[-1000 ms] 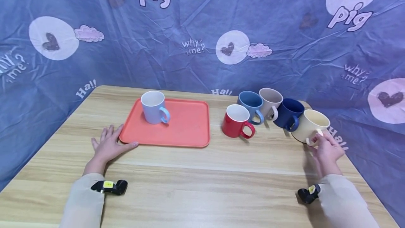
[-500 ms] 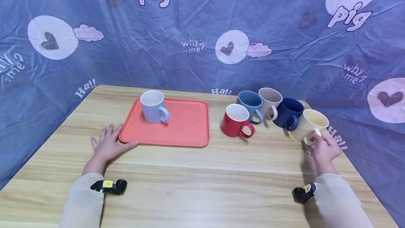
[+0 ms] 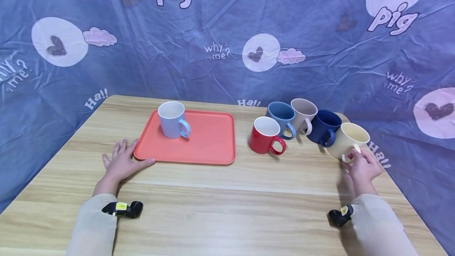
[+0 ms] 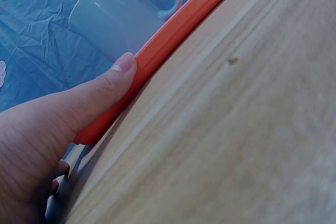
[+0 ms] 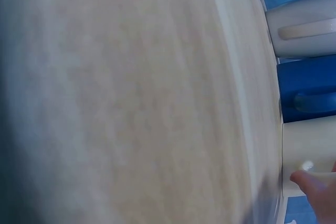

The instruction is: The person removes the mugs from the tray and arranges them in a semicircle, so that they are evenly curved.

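At the table's right side my right hand (image 3: pixel 363 171) pinches the handle of a cream mug (image 3: pixel 339 145), which stands upright on the table. In the right wrist view, the thumb meets that handle low at the right edge. My left hand (image 3: pixel 122 164) lies with spread fingers round the near left corner of a coral-red tray (image 3: pixel 209 141). Its thumb touches the tray's front edge, as the left wrist view shows too. A light blue mug (image 3: pixel 171 125) stands on the tray's left half, handle to the right.
Left of the cream mug, several mugs stand close together: navy (image 3: pixel 321 127), grey-beige (image 3: pixel 302 115) and medium blue (image 3: pixel 279 117). A red mug (image 3: pixel 261 139) sits in front of the medium blue one. A printed blue cloth (image 3: pixel 213 78) hangs behind the wooden table (image 3: pixel 227 208).
My right hand and wrist have shifted slightly left, still pinching the cream mug's handle. The left hand, tray and other mugs look unmoved.
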A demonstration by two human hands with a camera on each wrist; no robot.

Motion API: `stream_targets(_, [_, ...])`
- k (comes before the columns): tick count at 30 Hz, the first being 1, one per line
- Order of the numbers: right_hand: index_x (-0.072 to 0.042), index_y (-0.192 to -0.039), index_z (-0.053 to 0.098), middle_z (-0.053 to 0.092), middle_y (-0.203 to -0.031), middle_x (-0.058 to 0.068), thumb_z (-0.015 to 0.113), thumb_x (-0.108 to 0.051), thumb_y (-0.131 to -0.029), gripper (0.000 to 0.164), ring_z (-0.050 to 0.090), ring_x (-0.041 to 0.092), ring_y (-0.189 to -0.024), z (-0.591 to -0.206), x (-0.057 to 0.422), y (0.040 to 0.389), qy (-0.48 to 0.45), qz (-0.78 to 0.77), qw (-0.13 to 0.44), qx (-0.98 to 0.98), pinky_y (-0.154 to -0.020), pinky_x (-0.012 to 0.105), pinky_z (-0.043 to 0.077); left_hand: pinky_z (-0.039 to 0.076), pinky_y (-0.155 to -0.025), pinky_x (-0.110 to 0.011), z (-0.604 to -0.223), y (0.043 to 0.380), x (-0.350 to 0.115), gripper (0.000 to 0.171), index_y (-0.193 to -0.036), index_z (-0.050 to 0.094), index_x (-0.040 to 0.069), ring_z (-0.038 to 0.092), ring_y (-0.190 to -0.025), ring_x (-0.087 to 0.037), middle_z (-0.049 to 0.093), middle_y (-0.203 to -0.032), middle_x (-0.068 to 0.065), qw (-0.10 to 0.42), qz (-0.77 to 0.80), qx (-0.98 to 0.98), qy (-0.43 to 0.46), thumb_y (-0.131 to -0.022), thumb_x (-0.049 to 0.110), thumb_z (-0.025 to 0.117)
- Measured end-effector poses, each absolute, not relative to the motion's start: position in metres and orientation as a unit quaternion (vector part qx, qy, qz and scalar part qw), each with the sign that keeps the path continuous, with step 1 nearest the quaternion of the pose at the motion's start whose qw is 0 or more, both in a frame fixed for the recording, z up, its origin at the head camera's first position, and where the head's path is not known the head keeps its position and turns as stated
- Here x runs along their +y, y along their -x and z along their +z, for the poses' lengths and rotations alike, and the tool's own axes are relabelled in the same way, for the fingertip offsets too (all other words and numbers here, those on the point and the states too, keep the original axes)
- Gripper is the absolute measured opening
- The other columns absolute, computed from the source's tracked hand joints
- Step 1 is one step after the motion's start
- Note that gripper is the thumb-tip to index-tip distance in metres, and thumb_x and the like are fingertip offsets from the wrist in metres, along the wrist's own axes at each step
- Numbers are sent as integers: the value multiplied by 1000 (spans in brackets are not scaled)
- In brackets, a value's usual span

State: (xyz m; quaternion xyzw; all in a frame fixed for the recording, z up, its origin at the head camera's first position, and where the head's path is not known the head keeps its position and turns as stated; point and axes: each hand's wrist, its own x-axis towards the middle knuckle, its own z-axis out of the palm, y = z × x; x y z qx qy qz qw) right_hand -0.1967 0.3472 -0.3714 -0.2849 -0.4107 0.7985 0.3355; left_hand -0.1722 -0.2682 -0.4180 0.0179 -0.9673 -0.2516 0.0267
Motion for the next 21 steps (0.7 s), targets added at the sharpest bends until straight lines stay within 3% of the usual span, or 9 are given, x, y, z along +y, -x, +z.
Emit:
stream_targets(7, [-2, -68, 64, 55, -51, 7, 57, 15, -70, 19, 52, 13, -45, -376, 353, 201, 303, 808, 324, -386, -31, 29, 42, -18, -80, -65, -419, 173, -269, 102, -137, 19, 5, -8, -122, -46, 5, -134, -35, 26, -252, -967, -17, -64, 67, 55])
stream_targets(16, [-3, -79, 66, 59, -60, 6, 72, 8, -60, 23, 55, 12, -54, -410, 381, 214, 271, 814, 326, -397, -38, 30, 45, -18, -80, -65, -418, 173, -269, 102, -137, 18, 6, -8, -122, -46, 5, -134, -35, 28, -253, -967, -15, -64, 67, 56])
stream_targets(21, [-3, -74, 65, 57, -62, 4, 64, 12, -67, 16, 54, 12, -54, -391, 365, 204, 297, 821, 300, -385, -42, 33, 48, -19, -80, -64, -418, 172, -269, 102, -138, 18, 7, -8, -122, -46, 5, -134, -35, 26, -249, -968, -14, -64, 67, 55])
